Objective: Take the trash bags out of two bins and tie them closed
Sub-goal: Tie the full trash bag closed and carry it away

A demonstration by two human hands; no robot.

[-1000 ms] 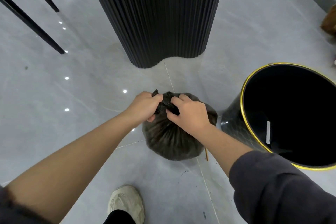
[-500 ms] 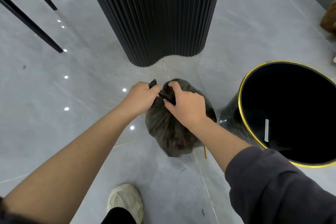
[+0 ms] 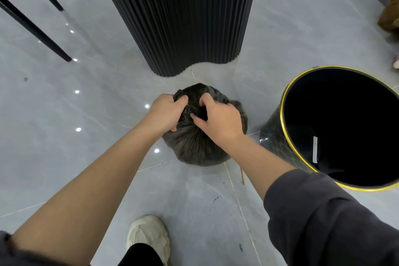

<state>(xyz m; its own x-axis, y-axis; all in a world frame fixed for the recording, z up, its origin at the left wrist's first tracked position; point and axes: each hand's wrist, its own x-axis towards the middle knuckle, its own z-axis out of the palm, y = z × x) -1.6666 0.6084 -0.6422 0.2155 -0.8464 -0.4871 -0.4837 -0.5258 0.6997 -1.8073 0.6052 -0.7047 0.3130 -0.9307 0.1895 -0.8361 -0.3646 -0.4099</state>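
Head view: the trash bag rests on the floor, left of the emptied bin. Left hand and right hand each pinch gathered neck plastic, held apart, probably to tension the knot.

— How does the light look to you?
— Even and bright overhead; you see small white glints on the glossy grey tiled floor.
— Distortion?
— Your wide lens bends the black fluted column; the edges soften slightly.
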